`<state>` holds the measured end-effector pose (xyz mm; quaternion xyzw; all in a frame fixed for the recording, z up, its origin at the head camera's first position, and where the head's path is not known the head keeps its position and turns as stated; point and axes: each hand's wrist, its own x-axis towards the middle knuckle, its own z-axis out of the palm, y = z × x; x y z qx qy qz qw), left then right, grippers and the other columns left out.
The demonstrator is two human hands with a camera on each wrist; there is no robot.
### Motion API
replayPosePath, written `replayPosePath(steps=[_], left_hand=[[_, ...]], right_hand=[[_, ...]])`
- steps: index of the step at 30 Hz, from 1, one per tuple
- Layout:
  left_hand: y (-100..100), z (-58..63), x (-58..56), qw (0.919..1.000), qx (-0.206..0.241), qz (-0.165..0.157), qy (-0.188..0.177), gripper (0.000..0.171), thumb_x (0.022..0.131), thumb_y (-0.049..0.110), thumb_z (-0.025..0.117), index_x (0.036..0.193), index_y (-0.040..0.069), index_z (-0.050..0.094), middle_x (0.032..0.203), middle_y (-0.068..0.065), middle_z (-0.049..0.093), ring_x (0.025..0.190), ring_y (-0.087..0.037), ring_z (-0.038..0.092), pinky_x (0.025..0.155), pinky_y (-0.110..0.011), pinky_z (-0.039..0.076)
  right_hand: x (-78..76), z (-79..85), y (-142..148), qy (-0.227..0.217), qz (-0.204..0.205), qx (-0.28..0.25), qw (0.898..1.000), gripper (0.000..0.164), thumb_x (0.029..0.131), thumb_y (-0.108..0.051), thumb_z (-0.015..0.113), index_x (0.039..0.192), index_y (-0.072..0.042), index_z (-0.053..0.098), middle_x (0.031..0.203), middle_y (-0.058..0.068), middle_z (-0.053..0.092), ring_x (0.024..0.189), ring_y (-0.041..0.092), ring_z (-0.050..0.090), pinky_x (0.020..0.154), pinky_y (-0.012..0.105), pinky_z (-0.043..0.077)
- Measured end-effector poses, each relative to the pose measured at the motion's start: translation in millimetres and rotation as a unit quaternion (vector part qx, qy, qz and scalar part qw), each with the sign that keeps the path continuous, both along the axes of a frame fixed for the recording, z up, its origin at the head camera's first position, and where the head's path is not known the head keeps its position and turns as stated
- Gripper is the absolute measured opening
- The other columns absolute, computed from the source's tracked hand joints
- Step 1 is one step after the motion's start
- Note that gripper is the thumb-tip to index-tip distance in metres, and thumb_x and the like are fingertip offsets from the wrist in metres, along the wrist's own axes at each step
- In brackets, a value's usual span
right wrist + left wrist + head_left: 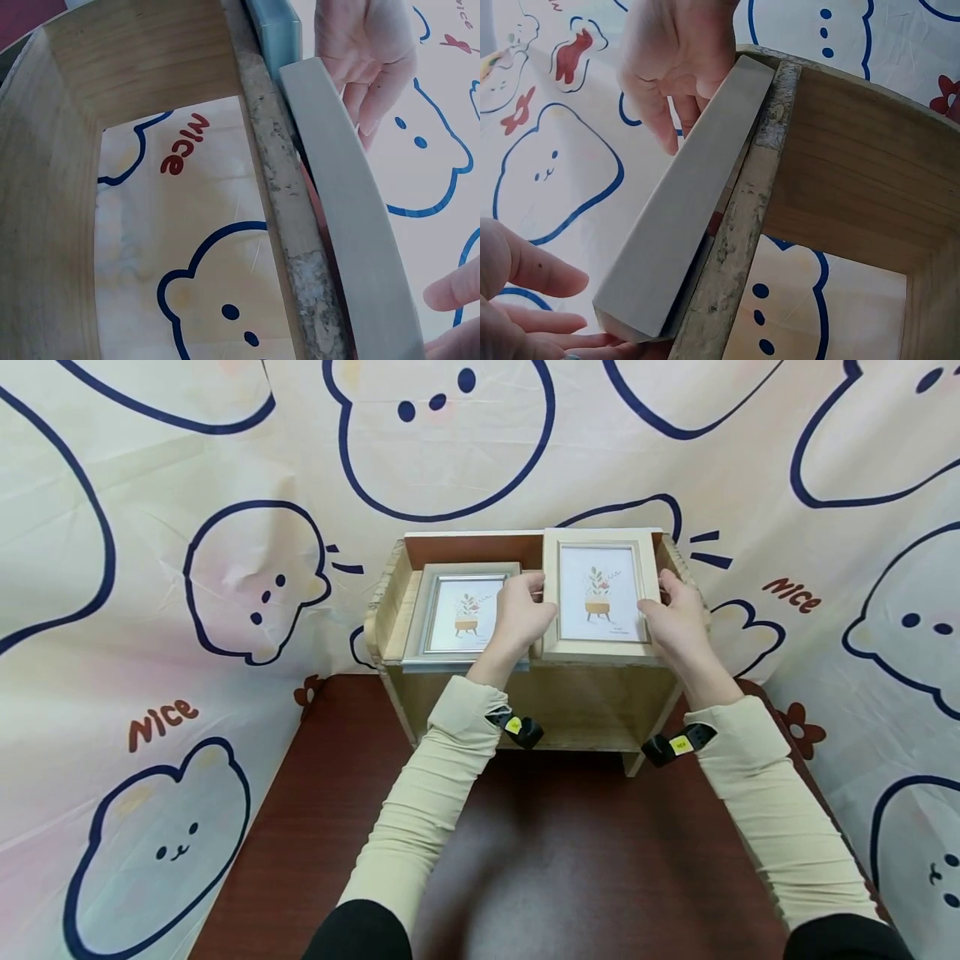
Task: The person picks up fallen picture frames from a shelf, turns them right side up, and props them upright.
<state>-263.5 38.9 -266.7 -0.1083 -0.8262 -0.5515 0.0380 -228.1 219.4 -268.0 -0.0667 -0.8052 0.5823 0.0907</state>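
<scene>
A cream picture frame with a potted-plant print faces up at the right half of a wooden cabinet's top. My left hand holds its left edge, and my right hand grips the right edge with the thumb over the front. From below, the left wrist view shows the frame's pale lower edge along the cabinet's front rim; the left fingers lie at its corner. To the left, a silver-grey picture frame with a similar print rests tilted in the cabinet's top. The fingertips behind the cream frame are hidden.
The wooden cabinet stands on a dark red-brown table, with raised sides and an open lower compartment. Behind and beside it hangs a cream cloth printed with blue-outlined bears.
</scene>
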Motion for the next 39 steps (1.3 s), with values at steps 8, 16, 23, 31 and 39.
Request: replayPosePath(steps=[8, 16, 23, 31, 39], left_hand=[[-0.7, -1.3, -0.2, 0.999, 0.041, 0.015, 0.011, 0.04, 0.078, -0.008, 0.055, 0.117, -0.003, 0.057, 0.111, -0.013, 0.062, 0.099, -0.017, 0.06, 0.078, -0.017, 0.047], [-4.1, 1.8, -1.6, 0.9984, 0.05, 0.026, -0.008, 0.047, 0.077, -0.007, 0.058, 0.124, -0.002, 0.053, 0.117, -0.011, 0.06, 0.102, -0.015, 0.058, 0.079, -0.016, 0.046], [-5.2, 1.3, -5.5, 0.9981, 0.057, 0.009, -0.021, 0.051, 0.075, -0.01, 0.059, 0.125, -0.003, 0.051, 0.116, -0.013, 0.059, 0.103, -0.018, 0.057, 0.08, -0.018, 0.047], [-4.2, 5.4, -8.3, 0.9968, 0.078, -0.007, -0.017, 0.058, 0.072, -0.016, 0.056, 0.128, -0.004, 0.048, 0.115, -0.011, 0.058, 0.101, -0.017, 0.055, 0.079, -0.017, 0.046], [-4.0, 6.4, -9.4, 0.9931, 0.114, -0.015, -0.021, 0.06, 0.071, -0.02, 0.054, 0.128, -0.006, 0.046, 0.113, -0.015, 0.056, 0.1, -0.02, 0.054, 0.08, -0.018, 0.047]], right_hand=[[2.3, -1.6, -2.0, 0.004, -0.031, 0.009, 0.999, 0.058, 0.094, -0.007, 0.034, 0.144, -0.003, 0.005, 0.15, 0.011, 0.009, 0.135, 0.016, 0.014, 0.107, 0.026, 0.019], [2.6, -2.5, -6.0, 0.017, -0.067, 0.008, 0.998, 0.054, 0.094, -0.008, 0.038, 0.145, -0.009, 0.019, 0.147, 0.008, 0.026, 0.129, 0.014, 0.03, 0.103, 0.026, 0.029], [1.6, -2.7, -6.1, 0.036, -0.071, -0.037, 0.996, 0.052, 0.094, -0.006, 0.038, 0.144, -0.007, 0.023, 0.144, 0.009, 0.03, 0.126, 0.015, 0.034, 0.101, 0.024, 0.031], [-0.4, 4.5, -2.5, 0.021, -0.042, -0.017, 0.999, 0.048, 0.096, -0.006, 0.029, 0.144, -0.005, 0.019, 0.147, 0.008, 0.024, 0.129, 0.01, 0.026, 0.103, 0.023, 0.026], [-4.0, 12.1, 2.1, 0.002, -0.055, -0.015, 0.998, 0.044, 0.098, -0.013, 0.03, 0.141, -0.004, 0.03, 0.14, 0.013, 0.035, 0.12, 0.017, 0.038, 0.099, 0.027, 0.034]])
